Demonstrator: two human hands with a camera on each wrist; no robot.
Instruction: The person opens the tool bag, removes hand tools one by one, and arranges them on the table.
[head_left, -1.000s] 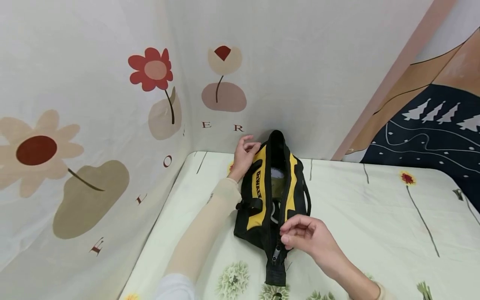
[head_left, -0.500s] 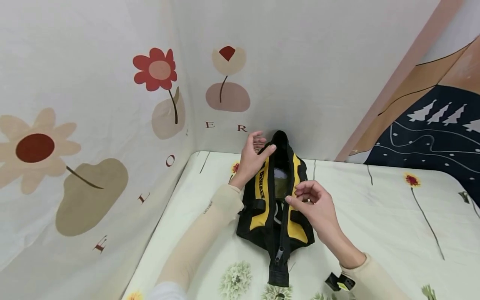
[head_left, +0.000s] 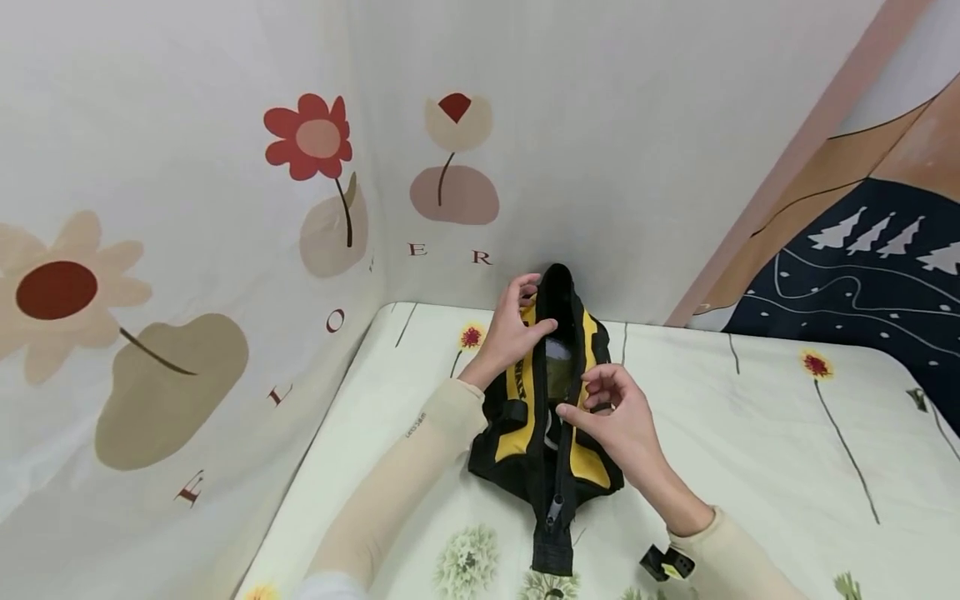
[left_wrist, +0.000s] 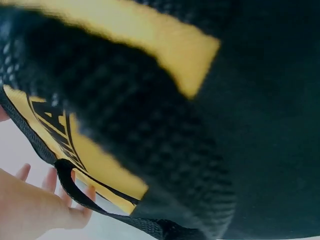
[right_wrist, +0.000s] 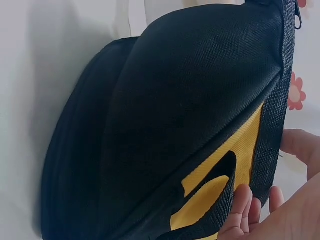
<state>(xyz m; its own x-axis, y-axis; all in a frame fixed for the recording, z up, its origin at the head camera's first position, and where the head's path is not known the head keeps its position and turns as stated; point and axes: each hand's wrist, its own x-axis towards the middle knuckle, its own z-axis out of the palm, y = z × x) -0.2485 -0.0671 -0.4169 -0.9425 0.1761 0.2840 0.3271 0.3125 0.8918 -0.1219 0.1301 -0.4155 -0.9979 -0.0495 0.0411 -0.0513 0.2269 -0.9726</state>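
Observation:
A black and yellow tool bag stands on the flowered cloth, its long zipped mouth spread apart. My left hand holds the left rim near the far end, thumb over the mouth and fingers outside. On the opposite side, my right hand pinches the right rim between thumb and fingers. The right wrist view shows that hand straddling the zipper edge beside a strap handle. An olive thing with a pale top lies within the bag, mostly hidden. The zipper pull rests at the near end.
Pale flower-printed cloth covers the surface under the bag. Hanging fabric walls rise close behind the bag and along the left. A small black box with a yellow label is by my right forearm.
My right hand has moved from beside the zipper pull up to the right rim. The left hand has shifted rightward from the bag's outer side, bringing its thumb over the left rim.

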